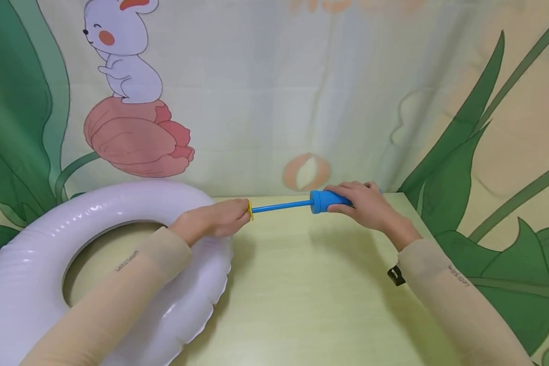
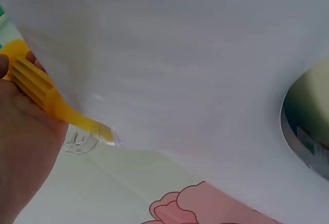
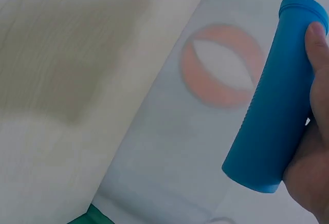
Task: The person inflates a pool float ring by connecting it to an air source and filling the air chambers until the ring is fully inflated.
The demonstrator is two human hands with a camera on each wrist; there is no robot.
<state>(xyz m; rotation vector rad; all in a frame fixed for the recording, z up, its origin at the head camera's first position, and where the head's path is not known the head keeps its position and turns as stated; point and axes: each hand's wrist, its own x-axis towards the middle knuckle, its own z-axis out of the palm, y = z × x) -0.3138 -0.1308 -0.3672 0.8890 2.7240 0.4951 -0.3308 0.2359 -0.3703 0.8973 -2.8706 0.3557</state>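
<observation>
A blue hand air pump (image 1: pixel 321 202) is held level between both hands in the head view, its thin rod (image 1: pixel 281 206) drawn out. My right hand (image 1: pixel 366 204) wraps round the barrel, seen lengthwise as a smooth blue cylinder (image 3: pixel 275 100) in the right wrist view. At the rod's other end my left hand (image 1: pixel 217 217) grips the yellow nozzle piece (image 2: pixel 38 82). Its tapered yellow tip sits in a clear valve (image 2: pixel 103 133) on the white swim ring (image 1: pixel 13 290); a clear cap (image 2: pixel 78 144) hangs beside it. The ring looks rounded, with creases along its seam.
Under the ring lies a pale yellow-green table (image 1: pixel 293 305). Behind it hangs a printed curtain (image 1: pixel 256 101) with a rabbit, flowers and leaves. A small black piece (image 1: pixel 396 275) shows beside the right sleeve (image 1: pixel 444 284).
</observation>
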